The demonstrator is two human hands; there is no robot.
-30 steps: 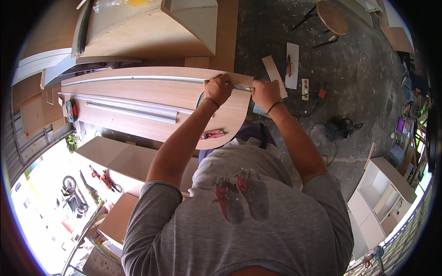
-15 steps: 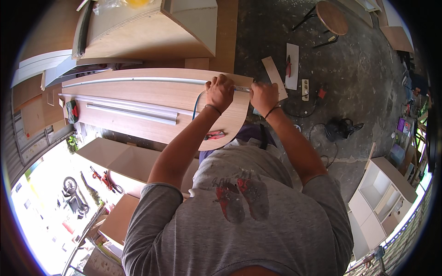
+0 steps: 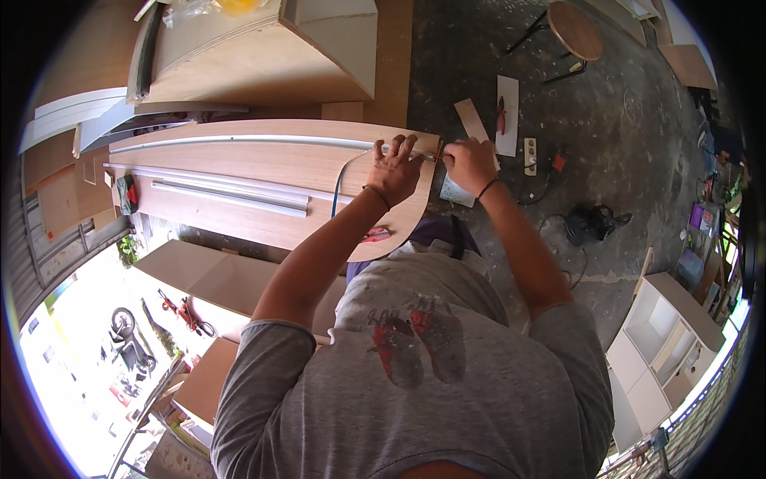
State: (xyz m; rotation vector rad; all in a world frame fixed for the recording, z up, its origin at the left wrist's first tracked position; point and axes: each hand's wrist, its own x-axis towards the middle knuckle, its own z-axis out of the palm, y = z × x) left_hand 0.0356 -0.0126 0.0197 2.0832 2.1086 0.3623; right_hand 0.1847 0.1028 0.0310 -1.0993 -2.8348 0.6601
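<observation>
A long pale metal strip [image 3: 263,139] lies along the far side of the wood-faced board [image 3: 263,209]. My left hand [image 3: 393,171] rests over the strip's right end, its fingers apart and pressing from above. A thin blue cable [image 3: 337,191] curves out from beside that hand. Just past the board's right edge, my right hand [image 3: 472,166] is closed in a pinch at the strip's end; the small thing in its fingertips is too small to name. Nearer me on the board lie thinner metal strips [image 3: 231,199] and a red-handled tool [image 3: 377,234].
Beyond the board stands a large plywood box [image 3: 263,64]. On the floor at right lie red pliers [image 3: 501,120] on a white panel [image 3: 507,88], a power strip [image 3: 530,156], a black bag [image 3: 590,223] and a round stool [image 3: 574,30]. A white cabinet [image 3: 662,351] stands lower right.
My left hand has slid right along the strip and its fingers have spread. The right hand has shifted slightly right, uncovering a pale blue sheet beneath it on the floor.
</observation>
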